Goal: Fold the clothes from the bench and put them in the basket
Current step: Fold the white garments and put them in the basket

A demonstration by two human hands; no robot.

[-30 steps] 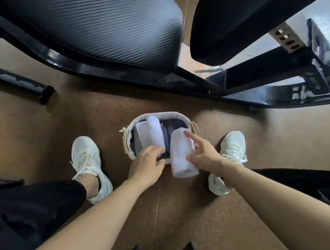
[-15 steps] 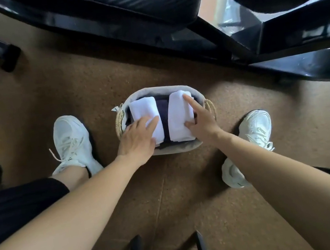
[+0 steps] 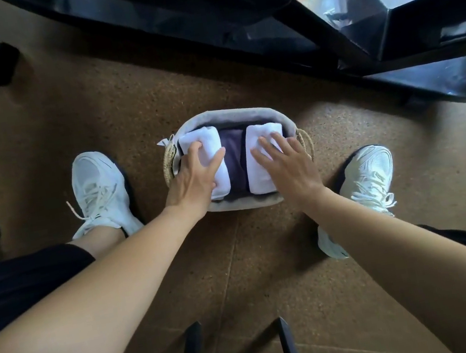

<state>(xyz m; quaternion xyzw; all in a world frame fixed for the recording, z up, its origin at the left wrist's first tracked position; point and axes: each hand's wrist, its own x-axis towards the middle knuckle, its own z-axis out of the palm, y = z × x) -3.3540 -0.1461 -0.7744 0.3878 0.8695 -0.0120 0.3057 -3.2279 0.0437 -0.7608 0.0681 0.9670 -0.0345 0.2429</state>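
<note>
1. On the basket's left side, the left hand (image 3: 195,179) is on the left white roll (image 3: 207,139), fingers curled over it, thumb across the top, gripping.
2. Centre of the basket (image 3: 227,114): a dark purple fold (image 3: 235,160), wedged between the rolls.
3. The right hand (image 3: 288,167) lies flat, fingers straight and spread, pressing the right white roll (image 3: 259,175), neatly packed against the right wall.

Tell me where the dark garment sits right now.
Head view: the dark garment lies in the middle of the basket, between the left white roll and the right white roll.
</note>
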